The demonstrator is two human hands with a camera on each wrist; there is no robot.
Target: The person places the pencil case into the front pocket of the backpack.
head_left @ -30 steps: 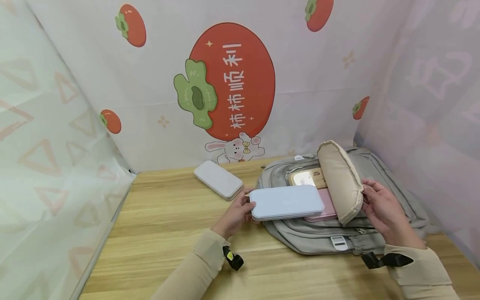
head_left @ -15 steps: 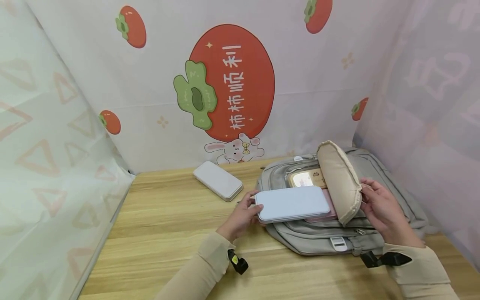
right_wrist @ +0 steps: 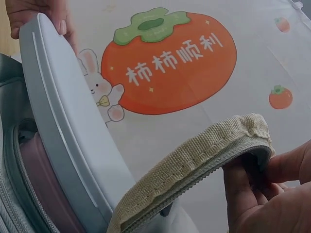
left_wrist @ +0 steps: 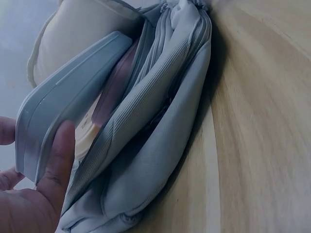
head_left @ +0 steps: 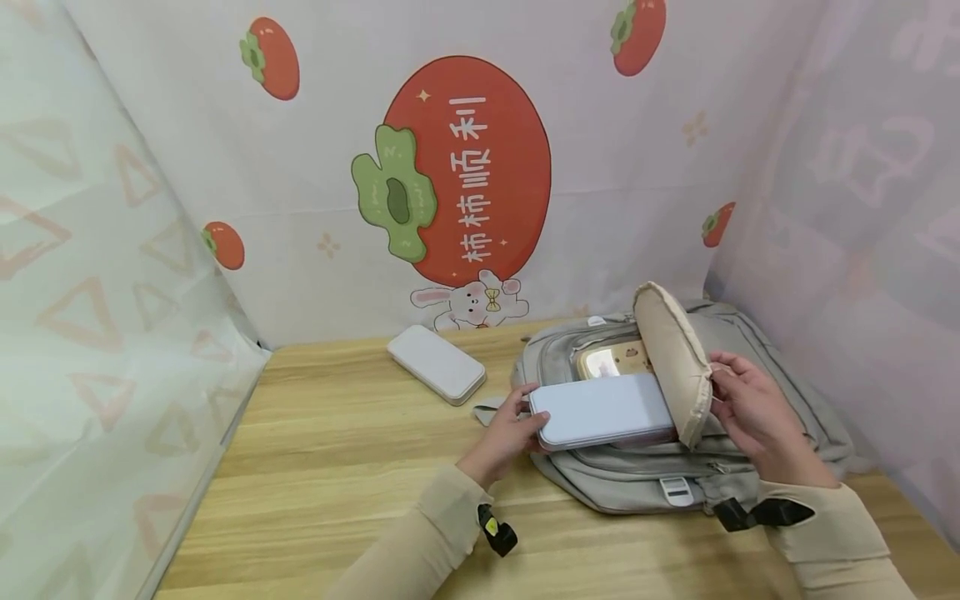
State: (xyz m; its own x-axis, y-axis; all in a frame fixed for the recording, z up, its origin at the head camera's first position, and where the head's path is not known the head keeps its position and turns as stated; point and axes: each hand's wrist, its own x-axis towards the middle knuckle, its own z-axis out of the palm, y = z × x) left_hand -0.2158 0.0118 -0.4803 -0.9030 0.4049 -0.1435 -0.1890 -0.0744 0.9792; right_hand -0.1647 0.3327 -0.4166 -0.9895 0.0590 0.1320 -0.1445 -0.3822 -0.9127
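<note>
My left hand [head_left: 508,437] grips the near end of a pale blue-white, flat rectangular case [head_left: 600,410], thumb on one face and fingers on the other. The case's far end reaches under the raised beige flap [head_left: 671,367] of a grey backpack [head_left: 757,342] lying on the table. My right hand [head_left: 756,417] pinches the zippered edge of that flap, as the right wrist view shows up close. Inside the opened pocket lie a pink case [right_wrist: 46,184], partly covered by the pale one, and a yellowish case with small printed figures [head_left: 626,358].
A second white rectangular case [head_left: 437,362] lies on the wooden table [head_left: 315,450], left of the backpack. A white printed backdrop [head_left: 315,167] stands behind the table, with more fabric at both sides. A grey strap end [head_left: 486,411] sticks out beside my left hand.
My left hand has moved right with the pale case, and its far end has gone under the flap. My right hand, still pinching the flap, has shifted slightly left.
</note>
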